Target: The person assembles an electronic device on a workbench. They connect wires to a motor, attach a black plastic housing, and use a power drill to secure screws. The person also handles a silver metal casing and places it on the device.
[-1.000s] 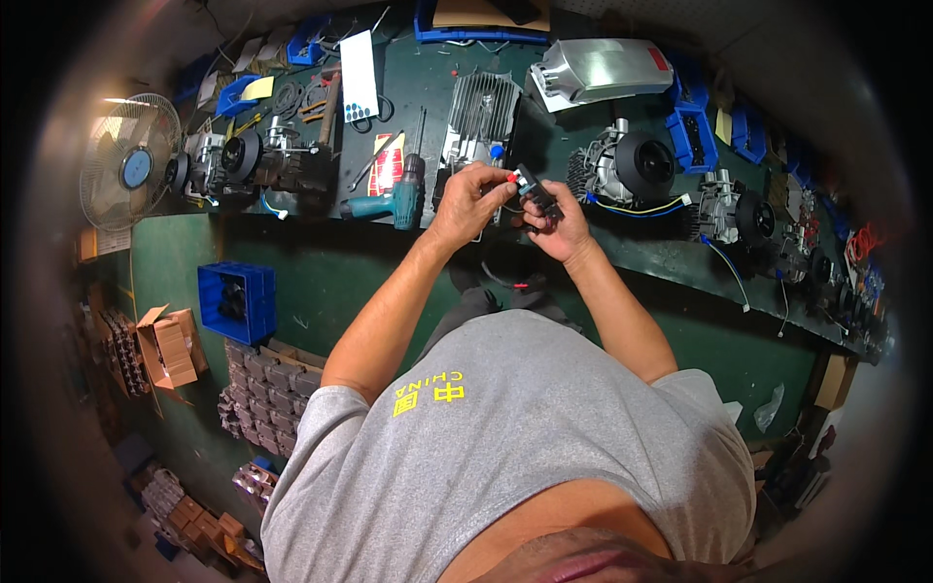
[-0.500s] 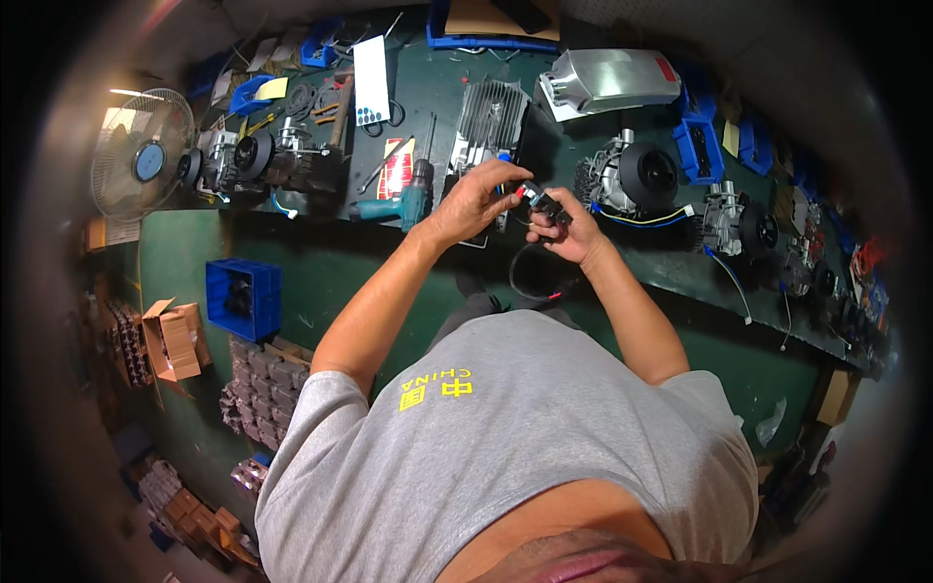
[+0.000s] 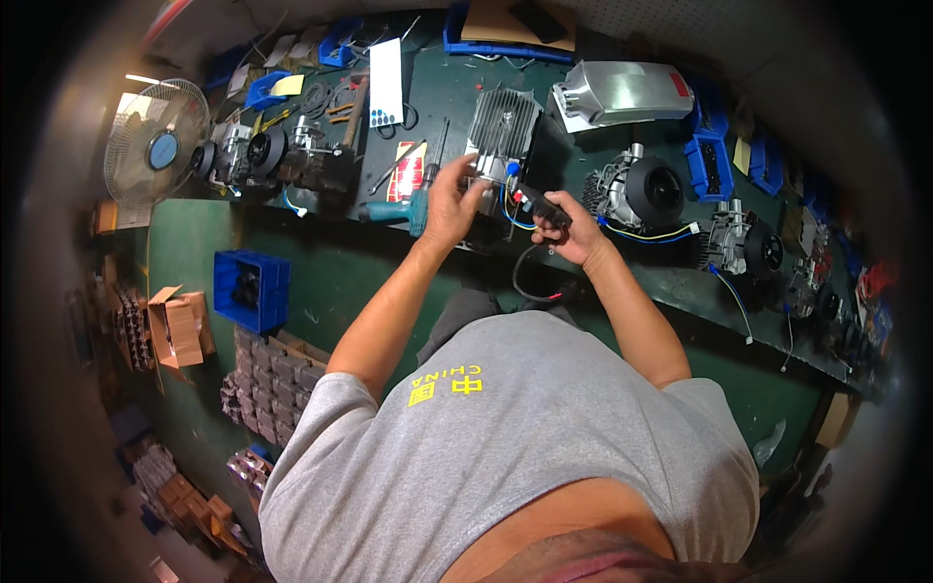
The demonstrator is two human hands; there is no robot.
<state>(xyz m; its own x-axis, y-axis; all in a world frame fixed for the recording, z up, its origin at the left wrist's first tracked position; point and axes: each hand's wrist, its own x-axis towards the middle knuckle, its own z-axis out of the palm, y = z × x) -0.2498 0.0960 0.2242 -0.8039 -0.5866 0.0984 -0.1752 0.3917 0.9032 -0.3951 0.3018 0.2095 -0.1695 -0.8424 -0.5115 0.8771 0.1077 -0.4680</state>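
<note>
My right hand (image 3: 573,235) is closed around a small black electrical part (image 3: 556,210), its exact kind hard to make out. From it a black cable (image 3: 520,277) loops down to a red end. My left hand (image 3: 452,204) is held apart from it, thumb and fingers spread with nothing visible between them. It is nearest the lower left edge of a silver finned metal housing (image 3: 503,126). A blue round piece (image 3: 513,169) and thin blue and yellow wires (image 3: 507,209) show between my hands, at the near end of the housing.
Left of the housing lie a teal power drill (image 3: 418,209), a screwdriver (image 3: 444,141) and a red card (image 3: 406,167). Motor-like units (image 3: 649,187) with black wheels stand on both sides. Behind are a silver casing (image 3: 627,92) and blue bins (image 3: 708,167). A fan (image 3: 155,141) stands far left.
My left hand has come away from the black part and moved left, its fingers spreading. My right hand still holds the part. The whole view has shifted slightly.
</note>
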